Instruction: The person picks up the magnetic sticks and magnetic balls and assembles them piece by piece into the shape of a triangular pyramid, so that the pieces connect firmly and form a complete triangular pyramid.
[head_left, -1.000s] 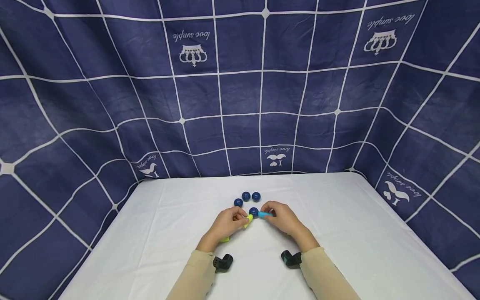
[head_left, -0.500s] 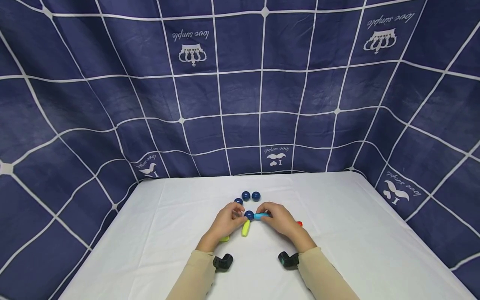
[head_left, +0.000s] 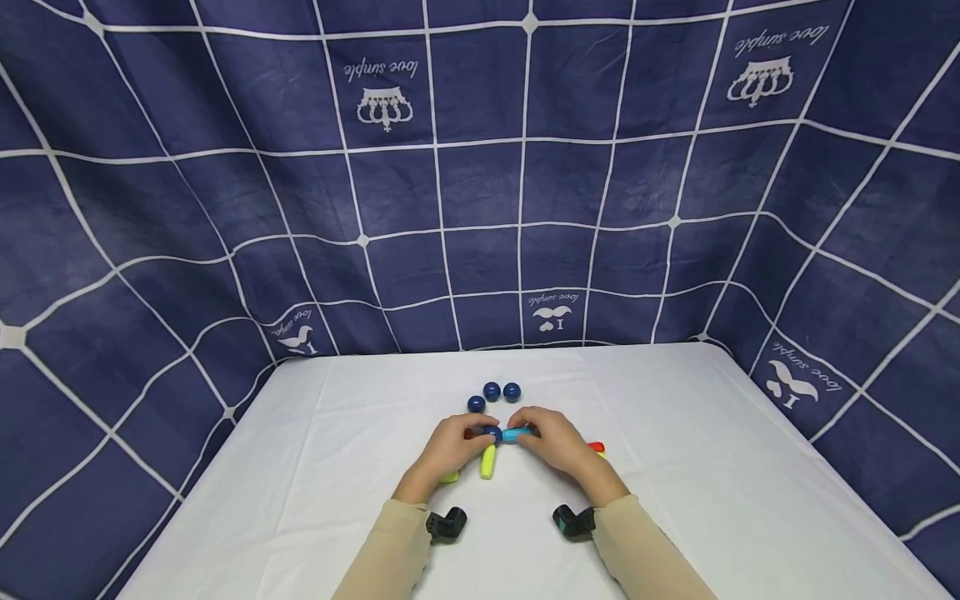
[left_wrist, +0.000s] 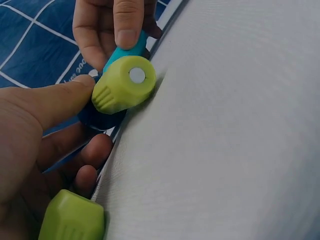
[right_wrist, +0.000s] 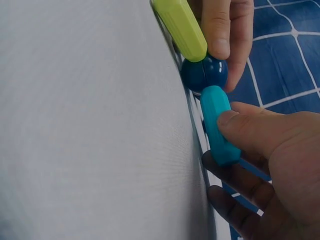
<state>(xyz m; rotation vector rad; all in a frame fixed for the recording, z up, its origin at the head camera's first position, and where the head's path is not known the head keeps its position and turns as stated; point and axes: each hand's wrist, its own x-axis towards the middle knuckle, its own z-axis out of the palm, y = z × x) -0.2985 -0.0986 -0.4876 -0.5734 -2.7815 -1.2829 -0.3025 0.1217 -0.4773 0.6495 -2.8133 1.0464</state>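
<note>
My left hand [head_left: 450,442] pinches a glossy dark blue ball [right_wrist: 205,74] between thumb and fingers. From that ball a yellow-green ridged rod [head_left: 487,462] points toward me, its inner end against the ball. In the left wrist view the rod's near end shows a pale round disc [left_wrist: 137,75]. A light blue rod [right_wrist: 217,125] meets the ball on the right. My right hand [head_left: 553,437] grips this rod, the thumb along its top and fingers underneath. Part of the ball is hidden by the left fingers in the head view.
Three loose dark blue balls [head_left: 491,392] lie just beyond the hands. Another yellow-green rod [left_wrist: 72,217] is beside the left hand. Red and yellow pieces [head_left: 597,447] peek out behind the right wrist. A white cloth [head_left: 337,500] covers the table, with a navy grid curtain [head_left: 480,192] behind.
The left hand has let go of the yellow-green rod and now holds the ball. Ball and both rods have shifted left and nearer, and the yellow-green rod now points more straight toward me.
</note>
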